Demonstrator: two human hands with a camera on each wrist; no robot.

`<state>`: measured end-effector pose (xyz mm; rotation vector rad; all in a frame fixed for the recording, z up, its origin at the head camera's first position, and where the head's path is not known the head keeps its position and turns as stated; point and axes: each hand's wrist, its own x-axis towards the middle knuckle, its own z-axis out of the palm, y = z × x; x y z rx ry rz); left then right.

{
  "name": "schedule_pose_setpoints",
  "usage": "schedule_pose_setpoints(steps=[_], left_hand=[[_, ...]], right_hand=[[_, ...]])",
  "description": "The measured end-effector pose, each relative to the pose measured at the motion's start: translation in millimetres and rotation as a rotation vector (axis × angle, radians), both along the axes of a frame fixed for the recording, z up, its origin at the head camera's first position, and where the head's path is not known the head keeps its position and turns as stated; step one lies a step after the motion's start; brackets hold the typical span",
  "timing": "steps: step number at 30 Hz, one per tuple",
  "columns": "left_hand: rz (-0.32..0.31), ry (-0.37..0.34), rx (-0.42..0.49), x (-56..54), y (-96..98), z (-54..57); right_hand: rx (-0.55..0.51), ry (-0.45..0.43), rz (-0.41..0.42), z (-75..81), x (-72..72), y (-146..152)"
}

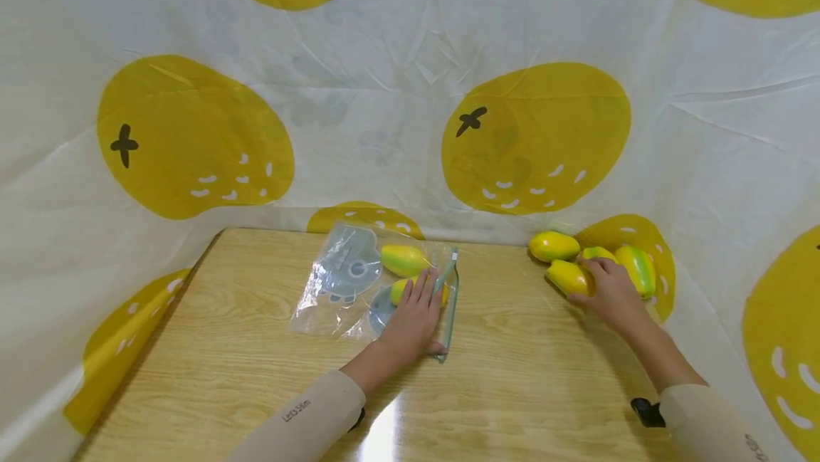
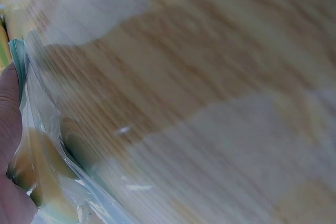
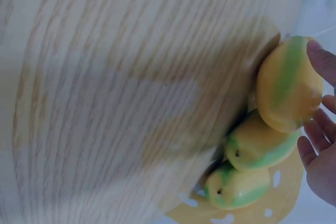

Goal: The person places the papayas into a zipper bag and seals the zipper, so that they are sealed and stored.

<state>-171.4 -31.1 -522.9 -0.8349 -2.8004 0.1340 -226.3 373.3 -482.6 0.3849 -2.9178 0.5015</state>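
Observation:
A clear zip bag [image 1: 346, 319] with a green closure strip and pale blue cartoon print lies flat on the table. Inside are two yellow-green mango-like fruits, one toward the back [image 1: 403, 260] and one partly under my left hand [image 1: 410, 323]. That hand rests on the bag with its fingers extended, its thumb by the closure strip [image 2: 19, 61]. At the right, my right hand [image 1: 615, 295] grips another mango-like fruit [image 3: 286, 85] between thumb and fingers. Close around it lie a back-left fruit [image 1: 554, 245], a partly hidden one [image 1: 598, 253] and a right-hand one [image 1: 637, 271].
The wooden table [image 1: 256, 362] meets a white curtain [image 1: 384, 134] printed with big yellow fruit at the back and both sides. The loose fruits lie near the back right edge, close to the curtain. A black wrist device [image 1: 647, 412] shows at the right cuff.

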Motion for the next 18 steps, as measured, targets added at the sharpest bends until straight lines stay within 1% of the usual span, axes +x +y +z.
schedule_pose_setpoints(steps=[6, 10, 15, 18], left_hand=[[-0.001, -0.015, 0.017, 1.1, 0.7, -1.3], [0.001, -0.017, 0.017, 1.9, 0.8, -2.3], [-0.003, -0.014, 0.018, 1.6, -0.3, -1.6], [-0.001, -0.024, 0.013, 1.3, -0.6, 0.1]], right_hand=[[0.008, 0.027, 0.001, -8.2, 3.6, -2.6], [0.005, 0.013, -0.008, -13.3, 5.9, -3.2], [-0.03, 0.004, -0.013, -15.3, 10.7, -5.3], [-0.056, -0.014, -0.011, -16.4, 12.8, -6.2]])
